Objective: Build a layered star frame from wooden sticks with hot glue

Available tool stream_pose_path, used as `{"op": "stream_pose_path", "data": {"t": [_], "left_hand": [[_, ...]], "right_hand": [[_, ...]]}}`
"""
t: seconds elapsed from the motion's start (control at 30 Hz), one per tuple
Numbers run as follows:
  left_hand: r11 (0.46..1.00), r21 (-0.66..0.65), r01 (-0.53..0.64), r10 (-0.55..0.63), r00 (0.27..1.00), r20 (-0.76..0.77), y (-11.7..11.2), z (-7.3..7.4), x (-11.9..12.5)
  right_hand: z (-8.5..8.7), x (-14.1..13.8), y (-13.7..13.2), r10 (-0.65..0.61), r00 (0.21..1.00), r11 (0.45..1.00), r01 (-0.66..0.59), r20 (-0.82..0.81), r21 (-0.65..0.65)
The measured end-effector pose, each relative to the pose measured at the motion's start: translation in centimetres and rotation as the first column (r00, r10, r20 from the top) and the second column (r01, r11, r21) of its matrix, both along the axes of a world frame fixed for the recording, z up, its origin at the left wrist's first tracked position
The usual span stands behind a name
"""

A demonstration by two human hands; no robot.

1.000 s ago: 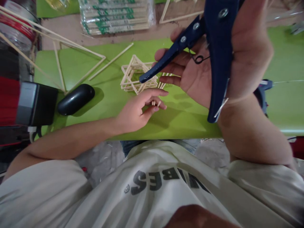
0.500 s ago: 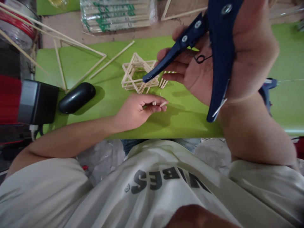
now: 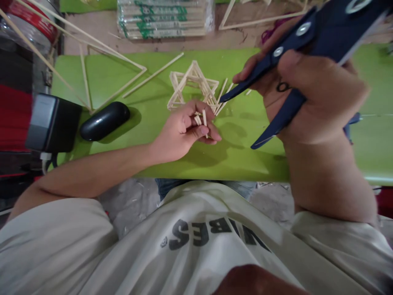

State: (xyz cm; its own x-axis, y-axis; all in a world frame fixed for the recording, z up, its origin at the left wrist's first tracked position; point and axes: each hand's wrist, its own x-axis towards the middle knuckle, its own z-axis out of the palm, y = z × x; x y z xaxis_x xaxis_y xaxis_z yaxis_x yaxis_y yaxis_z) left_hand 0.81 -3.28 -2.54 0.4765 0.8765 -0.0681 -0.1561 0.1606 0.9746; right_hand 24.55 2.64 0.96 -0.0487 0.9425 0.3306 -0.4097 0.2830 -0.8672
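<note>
Several short sticks sit pinched in my left hand. I see my right hand gripping a blue tool.

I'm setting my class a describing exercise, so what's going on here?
Someone's left hand holds short wooden sticks, while the right hand grips a blue hand tool with its handles apart. Just beyond the left hand, a star-shaped stick frame sits on the green table, with a few loose sticks beside it.
</note>
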Motion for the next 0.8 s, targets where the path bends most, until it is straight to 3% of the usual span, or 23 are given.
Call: {"op": "stream_pose_path", "data": {"t": [0.13, 0.23, 0.3, 0.5, 0.57, 0.7, 0.8], "left_hand": [[0.998, -0.05, 0.036, -0.037, 0.999, -0.023, 0.0, 0.7, -0.1], [0.996, -0.065, 0.054, -0.053, 0.999, 0.006, 0.0, 0.7, -0.3], [0.994, -0.077, 0.078, -0.074, 0.996, 0.057, 0.0, 0.4, -0.3], [0.99, -0.079, 0.115, -0.111, 0.992, 0.054, 0.3, -0.9, -0.4], [0.994, -0.053, 0.101, -0.1, 0.995, 0.02, 0.4, -1.1, -0.3], [0.993, 0.014, 0.115, -0.115, 0.993, -0.02, 0.6, -1.4, -0.2], [0.989, 0.044, 0.144, -0.142, 0.989, -0.05, 0.7, -1.6, -0.1]], "right_hand": [[0.9, -0.1, -0.4, -0.084, 0.996, 0.991, 0.085, -0.014, 0.108], [1.7, -0.4, -1.4, -0.213, 0.97, 0.968, 0.192, 0.121, 0.162], [1.9, -0.9, -2.3, -0.246, 0.939, 0.96, 0.201, 0.242, 0.195], [0.8, -1.7, -3.7, -0.01, 0.79, 0.995, -0.055, 0.613, 0.088], [0.3, -1.7, -3.7, 0.015, 0.768, 0.994, -0.082, 0.64, 0.075], [-0.1, -1.7, -3.6, -0.002, 0.803, 0.993, -0.07, 0.596, 0.098], [0.1, -1.7, -3.6, -0.02, 0.763, 0.99, -0.073, 0.646, 0.117]]}}
